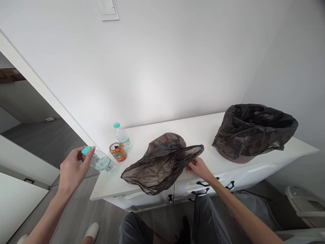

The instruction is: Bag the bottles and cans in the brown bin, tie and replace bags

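My left hand [77, 165] pinches the teal cap of a clear plastic bottle [103, 164] at the left end of the white cabinet top [200, 130]. Just behind stand an orange can [118, 152] and a second teal-capped bottle [122, 136]. In the middle lies a thin black plastic bag [159, 166], its mouth spread toward me; an orange and green printed item shows through its far part. My right hand [196, 167] has its fingers closed at the bag's right edge, partly under the rim.
A bin lined with a black bag [254, 132] stands at the right of the cabinet top. Black-handled drawers [215, 188] are along the front. Another person's shoe [91, 232] shows on the floor at lower left. A wall rises behind.
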Motion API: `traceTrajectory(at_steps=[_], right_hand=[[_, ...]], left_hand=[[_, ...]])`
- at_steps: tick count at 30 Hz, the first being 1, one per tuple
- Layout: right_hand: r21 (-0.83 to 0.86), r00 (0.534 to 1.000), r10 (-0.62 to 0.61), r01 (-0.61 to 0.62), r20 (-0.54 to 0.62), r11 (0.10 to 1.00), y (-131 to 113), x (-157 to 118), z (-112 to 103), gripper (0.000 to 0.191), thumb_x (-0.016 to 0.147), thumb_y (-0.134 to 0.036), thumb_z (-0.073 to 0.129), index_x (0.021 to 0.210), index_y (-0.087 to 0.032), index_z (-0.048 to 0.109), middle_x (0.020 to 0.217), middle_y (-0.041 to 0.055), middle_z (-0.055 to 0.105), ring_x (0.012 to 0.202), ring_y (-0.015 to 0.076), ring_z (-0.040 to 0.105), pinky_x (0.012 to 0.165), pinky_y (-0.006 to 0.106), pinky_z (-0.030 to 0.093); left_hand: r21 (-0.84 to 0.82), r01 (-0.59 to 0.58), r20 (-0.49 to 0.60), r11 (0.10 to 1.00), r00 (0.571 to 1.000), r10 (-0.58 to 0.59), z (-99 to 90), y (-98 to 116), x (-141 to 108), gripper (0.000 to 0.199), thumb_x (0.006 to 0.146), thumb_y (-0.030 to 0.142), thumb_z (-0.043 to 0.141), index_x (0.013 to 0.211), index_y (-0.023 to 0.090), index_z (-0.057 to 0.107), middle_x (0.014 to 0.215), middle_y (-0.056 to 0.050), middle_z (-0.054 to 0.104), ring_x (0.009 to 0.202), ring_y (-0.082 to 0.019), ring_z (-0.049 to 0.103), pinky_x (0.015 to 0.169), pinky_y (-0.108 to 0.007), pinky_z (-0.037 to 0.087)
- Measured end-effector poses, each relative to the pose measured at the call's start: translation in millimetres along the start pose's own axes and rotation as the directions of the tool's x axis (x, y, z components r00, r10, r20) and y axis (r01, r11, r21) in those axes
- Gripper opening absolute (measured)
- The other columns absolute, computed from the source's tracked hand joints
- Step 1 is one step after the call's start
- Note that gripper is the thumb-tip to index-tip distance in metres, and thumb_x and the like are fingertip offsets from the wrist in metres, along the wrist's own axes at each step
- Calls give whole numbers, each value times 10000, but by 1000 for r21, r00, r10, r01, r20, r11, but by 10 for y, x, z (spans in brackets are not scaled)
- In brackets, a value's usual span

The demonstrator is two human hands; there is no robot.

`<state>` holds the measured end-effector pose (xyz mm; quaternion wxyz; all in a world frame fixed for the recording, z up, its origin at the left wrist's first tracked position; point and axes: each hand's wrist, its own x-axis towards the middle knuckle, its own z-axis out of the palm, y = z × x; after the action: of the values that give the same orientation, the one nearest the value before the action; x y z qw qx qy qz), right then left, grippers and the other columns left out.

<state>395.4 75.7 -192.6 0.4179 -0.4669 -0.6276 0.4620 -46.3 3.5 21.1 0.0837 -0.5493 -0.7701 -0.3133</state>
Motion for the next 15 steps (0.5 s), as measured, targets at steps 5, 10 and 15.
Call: traceTrajectory(at_steps=[5,10,15], right_hand=[[4,1000,4,-4,9,1000,-72,-2,-1,333,899,-450,577,646,-234,559,583,36,655,593,210,608,608,319,474],[11,1000,4,-4,5,1000,-74,-3,11,339,891,-446,568,629,-231,560,571,32,640,583,207,607,600,318,486],[5,1000,1,-1,1,1000,-32,-1,14,342,895,-437,567,621,-231,553,575,35,646,592,212,621,607,320,497]], left_hand=[[4,5,11,1000,1000,-5,117,56,57,555,917,699,427,1091,227,660,869,-57,646,825,-265,632,784,-400,502],[-11,-13,45,1000,999,14,145,74,112,529,905,679,466,1091,224,659,853,-40,641,806,-234,621,749,-352,487],[-22,-39,61,999,997,40,203,46,148,514,916,663,516,1122,215,662,837,-15,599,806,-209,610,731,-317,461]])
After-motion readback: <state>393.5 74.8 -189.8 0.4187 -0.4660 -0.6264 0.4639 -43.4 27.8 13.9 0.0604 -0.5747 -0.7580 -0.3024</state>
